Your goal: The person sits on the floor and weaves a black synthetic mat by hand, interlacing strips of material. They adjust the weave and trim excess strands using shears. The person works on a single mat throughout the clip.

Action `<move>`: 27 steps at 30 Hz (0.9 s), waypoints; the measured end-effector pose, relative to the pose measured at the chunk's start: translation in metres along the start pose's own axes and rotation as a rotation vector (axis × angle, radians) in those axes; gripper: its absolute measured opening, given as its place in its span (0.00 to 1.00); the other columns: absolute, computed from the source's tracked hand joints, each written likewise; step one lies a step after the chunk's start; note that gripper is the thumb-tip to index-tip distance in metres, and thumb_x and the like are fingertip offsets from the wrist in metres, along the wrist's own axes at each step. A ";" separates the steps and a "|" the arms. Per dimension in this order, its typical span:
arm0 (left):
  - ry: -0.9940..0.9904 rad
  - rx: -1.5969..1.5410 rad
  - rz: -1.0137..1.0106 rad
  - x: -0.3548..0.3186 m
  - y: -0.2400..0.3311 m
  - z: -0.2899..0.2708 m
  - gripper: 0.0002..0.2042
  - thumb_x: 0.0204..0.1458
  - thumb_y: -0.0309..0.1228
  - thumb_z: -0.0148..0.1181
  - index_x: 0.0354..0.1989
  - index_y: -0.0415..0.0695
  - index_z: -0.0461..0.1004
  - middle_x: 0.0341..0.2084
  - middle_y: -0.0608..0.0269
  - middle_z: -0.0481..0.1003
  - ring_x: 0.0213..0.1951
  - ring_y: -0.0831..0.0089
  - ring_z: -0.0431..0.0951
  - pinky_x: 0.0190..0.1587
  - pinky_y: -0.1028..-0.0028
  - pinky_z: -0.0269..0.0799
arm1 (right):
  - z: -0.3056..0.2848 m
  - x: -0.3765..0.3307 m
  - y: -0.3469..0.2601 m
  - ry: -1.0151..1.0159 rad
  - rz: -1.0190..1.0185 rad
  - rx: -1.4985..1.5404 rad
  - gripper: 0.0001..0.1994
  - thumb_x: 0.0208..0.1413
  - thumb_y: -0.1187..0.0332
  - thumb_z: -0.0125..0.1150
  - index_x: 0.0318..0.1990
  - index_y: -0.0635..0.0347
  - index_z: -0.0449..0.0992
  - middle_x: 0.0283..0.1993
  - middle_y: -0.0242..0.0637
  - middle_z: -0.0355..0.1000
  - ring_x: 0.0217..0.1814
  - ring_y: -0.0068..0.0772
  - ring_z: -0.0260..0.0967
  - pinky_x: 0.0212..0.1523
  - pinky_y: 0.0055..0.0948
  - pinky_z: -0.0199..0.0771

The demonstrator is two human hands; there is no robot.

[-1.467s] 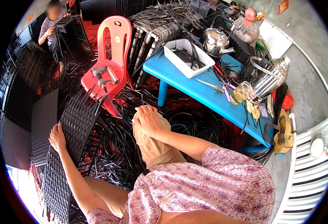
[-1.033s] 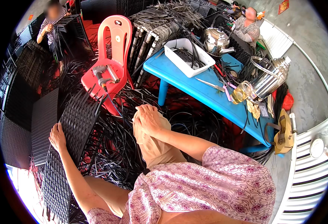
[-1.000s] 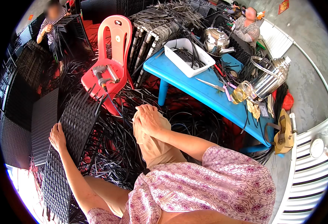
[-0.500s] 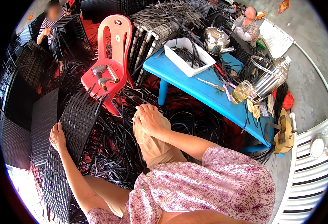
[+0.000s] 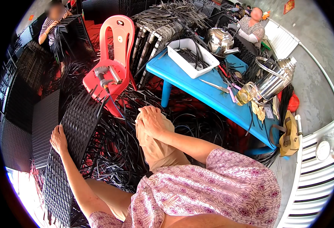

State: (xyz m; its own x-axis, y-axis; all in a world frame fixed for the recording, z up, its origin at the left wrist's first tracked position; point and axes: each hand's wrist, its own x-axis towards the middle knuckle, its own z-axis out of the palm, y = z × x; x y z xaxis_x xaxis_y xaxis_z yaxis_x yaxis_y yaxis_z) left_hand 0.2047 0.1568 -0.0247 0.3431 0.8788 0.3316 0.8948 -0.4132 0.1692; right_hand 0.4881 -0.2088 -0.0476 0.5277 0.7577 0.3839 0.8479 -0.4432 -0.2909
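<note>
My left hand [image 5: 59,140] is at the outer edge of a black woven panel [image 5: 74,131], its fingers curled over that edge. Loose strip ends stick out from the panel's top, and the panel leans against my left side. On my bent knee in tan trousers [image 5: 157,150] lies my right hand [image 5: 152,121], fingers stretched out and holding nothing. Ahead of the panel a nail gun [image 5: 105,78] with a hose rests on the seat of a red plastic chair [image 5: 115,41].
A blue table [image 5: 197,89] at right carries a white tray [image 5: 193,57] of black strips, a kettle [image 5: 220,41], scissors [image 5: 231,91], a glass jar [image 5: 246,94] and a steel flask [image 5: 275,81]. Black strips [image 5: 115,163] cover the floor. Two people sit farther off.
The person at upper left has raised a hand higher beside the woven piece. At upper right the other person has shifted slightly. My hands and the panel stay put.
</note>
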 end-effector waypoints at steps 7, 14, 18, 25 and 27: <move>0.021 0.001 0.014 0.000 -0.002 0.002 0.27 0.68 0.54 0.38 0.56 0.48 0.77 0.53 0.58 0.79 0.56 0.56 0.75 0.60 0.54 0.63 | 0.003 0.000 0.003 0.049 -0.045 -0.036 0.26 0.58 0.54 0.62 0.57 0.64 0.71 0.52 0.40 0.71 0.59 0.41 0.65 0.57 0.44 0.61; 0.037 -0.002 0.023 0.005 -0.007 0.013 0.26 0.68 0.54 0.38 0.56 0.48 0.77 0.52 0.58 0.79 0.56 0.56 0.75 0.61 0.54 0.63 | 0.003 0.001 0.006 0.095 -0.060 -0.035 0.24 0.58 0.55 0.63 0.55 0.63 0.72 0.49 0.40 0.71 0.57 0.41 0.65 0.55 0.44 0.62; -0.002 0.044 0.051 0.007 -0.026 0.014 0.26 0.68 0.53 0.39 0.58 0.49 0.76 0.53 0.57 0.78 0.55 0.55 0.76 0.59 0.54 0.65 | 0.011 0.001 0.002 0.168 -0.089 0.002 0.23 0.56 0.56 0.62 0.53 0.62 0.73 0.48 0.39 0.71 0.55 0.42 0.65 0.54 0.44 0.62; -0.002 0.020 0.017 0.005 -0.012 0.011 0.27 0.68 0.54 0.38 0.58 0.49 0.76 0.53 0.56 0.78 0.56 0.54 0.75 0.58 0.53 0.65 | 0.009 -0.002 0.008 0.053 -0.042 -0.016 0.24 0.59 0.58 0.61 0.58 0.62 0.70 0.54 0.40 0.70 0.60 0.43 0.64 0.58 0.45 0.61; 0.003 0.026 0.013 0.005 -0.013 0.012 0.27 0.68 0.54 0.37 0.58 0.50 0.75 0.53 0.56 0.78 0.56 0.54 0.75 0.58 0.53 0.66 | 0.007 -0.002 0.006 0.027 -0.031 -0.013 0.24 0.59 0.59 0.62 0.59 0.62 0.69 0.55 0.41 0.70 0.62 0.44 0.64 0.58 0.45 0.61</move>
State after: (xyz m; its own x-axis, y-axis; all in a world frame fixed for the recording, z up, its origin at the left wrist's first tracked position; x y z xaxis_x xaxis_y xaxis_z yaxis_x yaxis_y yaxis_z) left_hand 0.1986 0.1691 -0.0366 0.3542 0.8725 0.3365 0.8972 -0.4185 0.1409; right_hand 0.4918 -0.2102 -0.0564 0.5021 0.7582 0.4160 0.8645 -0.4260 -0.2669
